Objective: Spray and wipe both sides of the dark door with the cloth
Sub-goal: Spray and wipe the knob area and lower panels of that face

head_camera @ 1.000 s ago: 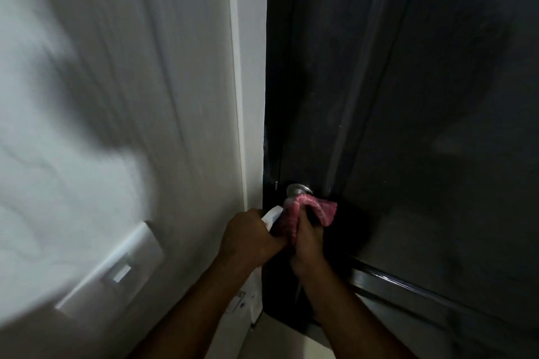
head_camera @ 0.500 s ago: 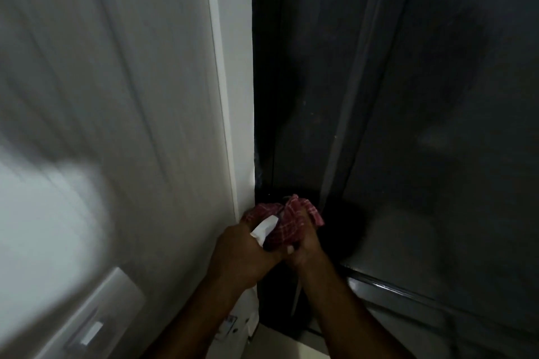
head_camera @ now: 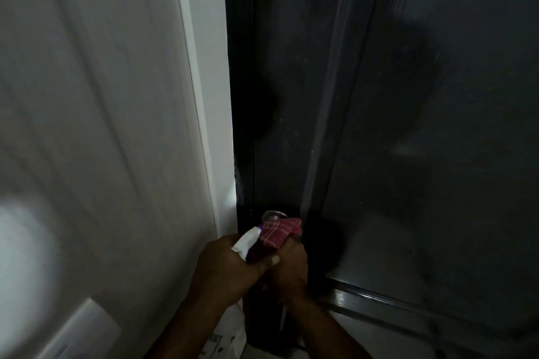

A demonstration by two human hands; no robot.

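The dark door (head_camera: pixel 408 125) fills the right half of the view, its edge meeting the white frame (head_camera: pixel 204 96). My right hand (head_camera: pixel 291 269) presses a red checked cloth (head_camera: pixel 280 232) over the round metal knob (head_camera: pixel 272 215), whose top rim shows above the cloth. My left hand (head_camera: pixel 230 268), touching the right one, grips a spray bottle; its white nozzle (head_camera: pixel 246 242) sticks up between the hands. The white bottle body (head_camera: pixel 227 338) hangs below my wrist. Most of the knob is hidden.
A pale wall (head_camera: pixel 102 125) takes up the left side, with a white switch plate (head_camera: pixel 87 329) at the bottom left. A raised horizontal rail (head_camera: pixel 379 300) crosses the door below the knob.
The door edge has closed in against the white frame. Both hands stayed at the knob; the cloth covered it half a second ago and its top rim shows again.
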